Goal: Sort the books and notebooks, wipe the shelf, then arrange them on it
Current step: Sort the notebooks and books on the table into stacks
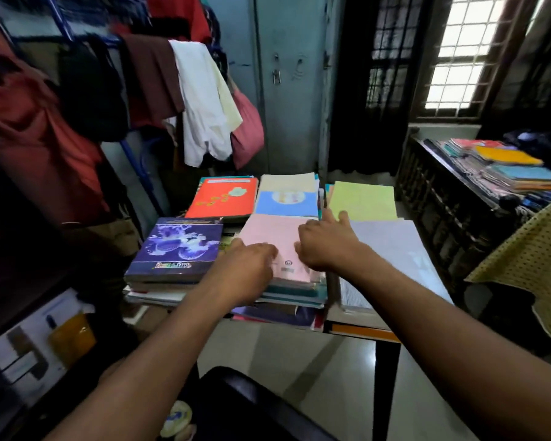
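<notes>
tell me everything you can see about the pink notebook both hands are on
The pink notebook has a plain pale pink cover, paper or thin card by its look, with a small round mark near its near edge. It lies flat and closed on top of a stack of books on the table, between a purple book and a pale lilac one. The left hand lies on its near left part and the right hand on its right side, fingers reaching past its far edge. Motion blur hides the exact grip.

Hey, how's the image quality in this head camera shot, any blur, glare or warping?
Head view: the window is blown out and backlights the dim room; the hanging clothes and both hands, left hand and right hand, on the pink notebook are motion-smeared; wide-angle bending curves the edges; a soft reflection shows on the floor.
</notes>
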A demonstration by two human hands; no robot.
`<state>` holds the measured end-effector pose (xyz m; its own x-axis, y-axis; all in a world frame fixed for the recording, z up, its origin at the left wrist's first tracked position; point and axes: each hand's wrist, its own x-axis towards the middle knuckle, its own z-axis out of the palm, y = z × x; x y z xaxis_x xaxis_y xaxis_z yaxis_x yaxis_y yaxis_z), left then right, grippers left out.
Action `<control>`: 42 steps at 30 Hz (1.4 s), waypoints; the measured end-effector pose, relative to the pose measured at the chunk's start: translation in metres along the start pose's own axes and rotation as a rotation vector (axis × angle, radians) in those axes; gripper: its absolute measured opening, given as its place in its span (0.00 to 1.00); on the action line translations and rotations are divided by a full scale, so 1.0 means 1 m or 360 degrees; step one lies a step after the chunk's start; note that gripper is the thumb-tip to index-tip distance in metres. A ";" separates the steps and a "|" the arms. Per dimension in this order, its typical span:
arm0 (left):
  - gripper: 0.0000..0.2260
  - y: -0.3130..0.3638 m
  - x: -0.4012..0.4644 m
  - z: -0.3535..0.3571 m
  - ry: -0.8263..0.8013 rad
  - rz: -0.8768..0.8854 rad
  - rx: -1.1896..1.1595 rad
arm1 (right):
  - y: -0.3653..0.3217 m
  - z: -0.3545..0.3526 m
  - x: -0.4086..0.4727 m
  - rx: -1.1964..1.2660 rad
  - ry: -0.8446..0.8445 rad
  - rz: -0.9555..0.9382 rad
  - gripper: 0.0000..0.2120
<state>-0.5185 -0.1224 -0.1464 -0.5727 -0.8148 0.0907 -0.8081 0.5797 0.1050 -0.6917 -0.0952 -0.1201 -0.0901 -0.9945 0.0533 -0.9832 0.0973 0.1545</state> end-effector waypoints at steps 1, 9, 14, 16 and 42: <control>0.12 0.002 0.003 0.003 0.0013 0.0015 0.0004 | -0.006 -0.004 0.002 -0.0030 0.0011 -0.0008 0.17; 0.14 -0.034 -0.007 0.003 0.0600 -0.0022 -0.0681 | -0.071 -0.042 -0.012 0.0087 0.0151 -0.0293 0.18; 0.13 -0.122 -0.103 -0.076 0.1117 -0.0487 -0.0879 | -0.195 -0.096 -0.001 0.0588 0.0504 -0.0835 0.17; 0.12 -0.179 -0.173 -0.100 0.1319 -0.0809 -0.0778 | -0.271 -0.112 -0.006 0.0838 0.0471 -0.1099 0.19; 0.26 -0.431 -0.280 -0.021 0.1622 -0.1541 -0.1199 | -0.563 -0.023 0.099 0.1605 -0.0197 -0.1024 0.33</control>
<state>-0.0068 -0.1441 -0.1964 0.6707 -0.6930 0.2643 -0.3692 -0.0028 0.9294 -0.1434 -0.2478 -0.1789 0.5022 -0.8523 0.1462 -0.5304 -0.4372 -0.7263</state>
